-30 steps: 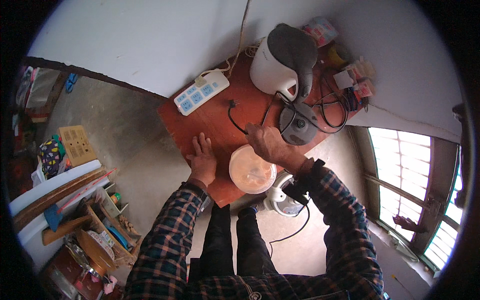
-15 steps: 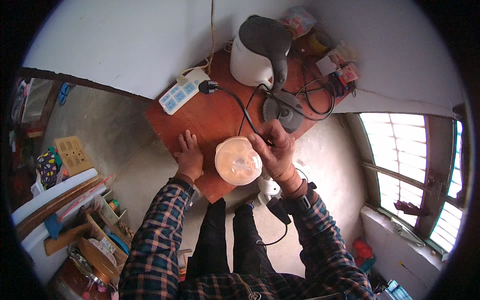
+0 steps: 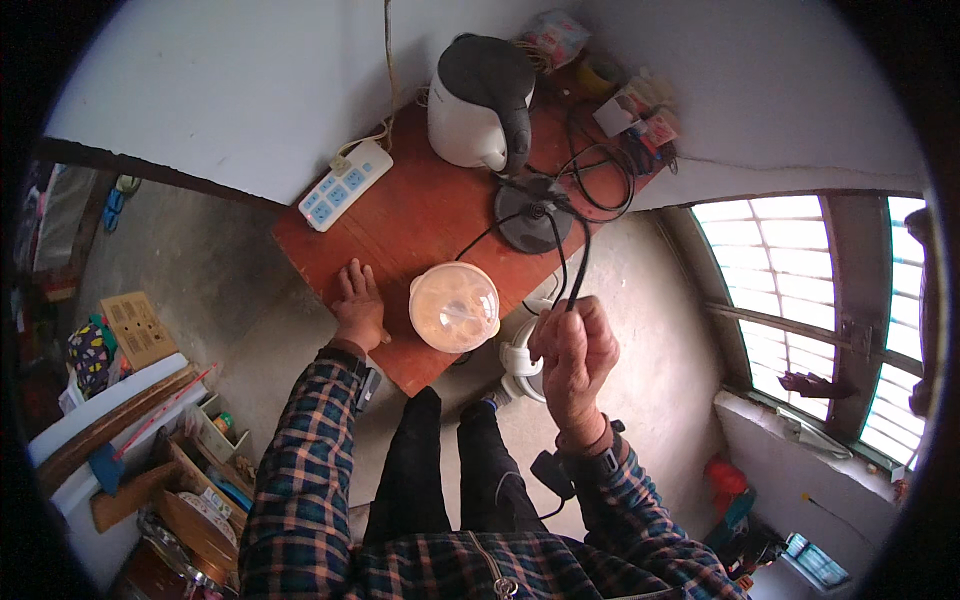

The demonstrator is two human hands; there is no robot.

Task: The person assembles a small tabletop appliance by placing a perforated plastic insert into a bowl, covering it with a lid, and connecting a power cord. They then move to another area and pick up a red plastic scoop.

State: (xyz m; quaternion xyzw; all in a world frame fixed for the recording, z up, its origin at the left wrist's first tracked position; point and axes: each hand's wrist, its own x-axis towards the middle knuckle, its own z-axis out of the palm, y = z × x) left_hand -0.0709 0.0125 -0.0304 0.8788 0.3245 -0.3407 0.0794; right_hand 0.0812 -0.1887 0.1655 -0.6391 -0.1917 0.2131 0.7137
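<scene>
My left hand [image 3: 358, 308] rests flat with fingers spread on the left front part of the reddish-brown table [image 3: 400, 225]. Past the table's right front edge, my right hand [image 3: 577, 360] pinches a black power cord [image 3: 586, 250]. Cord loops run from that hand toward the round black kettle base [image 3: 532, 215]. Where the plug lies, I cannot make out. Between my hands, near the front edge, stands a round bowl [image 3: 454, 307] with a clear domed lid and pale orange colour. A white power strip [image 3: 346, 185] with blue sockets lies at the left.
A white electric kettle [image 3: 465, 120] with dark lid and handle stands at the back. Coiled cable [image 3: 610, 180] and small boxes [image 3: 640, 112] crowd the right rear. Below the table edge is a white appliance [image 3: 520, 362]. Shelves with clutter [image 3: 200, 450] stand at lower left.
My right hand has moved right and toward me, drawing the cord along. The black plug no longer shows beside the power strip. The whole view has shifted slightly; my left hand stays on the table.
</scene>
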